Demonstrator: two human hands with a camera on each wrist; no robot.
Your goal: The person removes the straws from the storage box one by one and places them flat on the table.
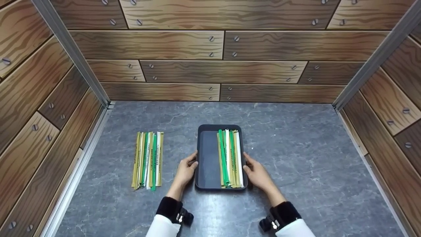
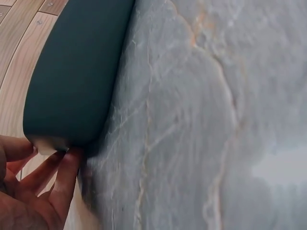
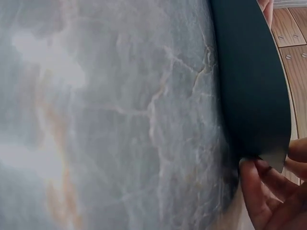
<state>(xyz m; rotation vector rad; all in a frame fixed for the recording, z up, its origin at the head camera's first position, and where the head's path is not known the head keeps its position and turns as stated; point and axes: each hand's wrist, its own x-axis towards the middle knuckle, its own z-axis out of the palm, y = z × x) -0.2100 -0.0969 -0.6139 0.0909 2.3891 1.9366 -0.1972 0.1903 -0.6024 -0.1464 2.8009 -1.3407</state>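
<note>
A dark grey rectangular tray [image 1: 208,158] lies in the middle of the table in the head view. Along its right half runs a bundle of long thin wrapped sticks [image 1: 231,158] in tan, green and white. My left hand [image 1: 186,170] grips the tray's left side, and my right hand [image 1: 258,174] grips the right side. In the left wrist view, the left fingers [image 2: 67,177] curl at the tray's underside edge. Likewise, the right wrist view has the right fingers [image 3: 254,191] at the tray's edge. Neither hand touches the sticks.
A second group of similar tan, green and white wrapped sticks [image 1: 148,160] lies side by side on the table, left of my left hand. The grey marbled tabletop [image 1: 296,144] is bounded by wood-patterned walls [image 1: 164,70] at the back and both sides.
</note>
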